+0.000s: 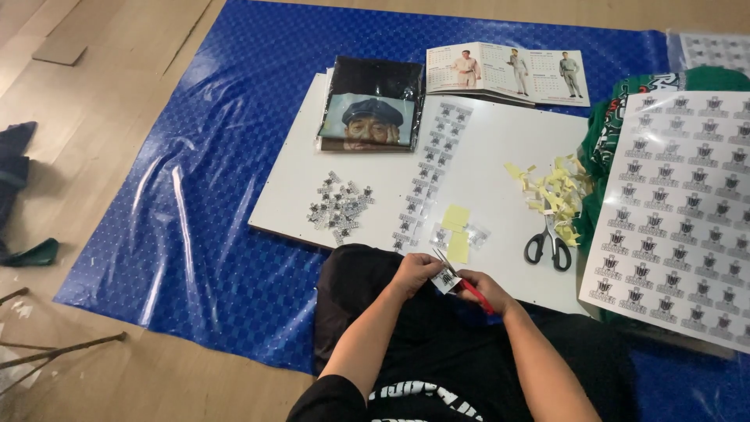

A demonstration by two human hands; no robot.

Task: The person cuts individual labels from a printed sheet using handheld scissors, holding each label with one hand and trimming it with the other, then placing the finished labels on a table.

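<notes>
Low centre of frame: left hand (pixel 416 272) pinches a small printed sticker piece (pixel 447 279); right hand (pixel 478 287) closed on red-handled scissors (pixel 467 283), blades angled up-left into the piece. Piece sits between both hands, over the lap. Just above, white board (pixel 500 168): cut sticker pile (pixel 340 205) left, yellow scraps (pixel 556 191) and black scissors (pixel 548 244) right. Uncut sticker sheet (pixel 683 211) at right edge.
</notes>
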